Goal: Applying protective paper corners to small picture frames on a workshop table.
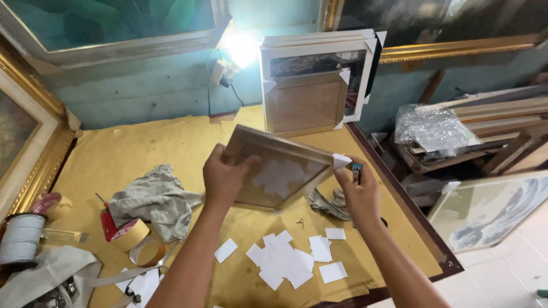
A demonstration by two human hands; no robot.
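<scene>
I hold a small wooden picture frame (279, 165) tilted above the yellow-covered table (125, 148). My left hand (225, 177) grips its left edge. My right hand (357, 191) holds its right corner, where a white paper corner piece (341, 161) sits, and a small dark tool (357, 170) is tucked in the same hand. Below the frame lie several white paper squares (285, 259) scattered on the table.
A stack of framed pieces (317, 80) with white corner protectors leans against the back wall. A grey rag (157, 199), a tape dispenser with brown tape (123, 231), another rag (328, 205) and a white spool (21, 236) lie on the table. Frames and bubble wrap (431, 128) are piled at right.
</scene>
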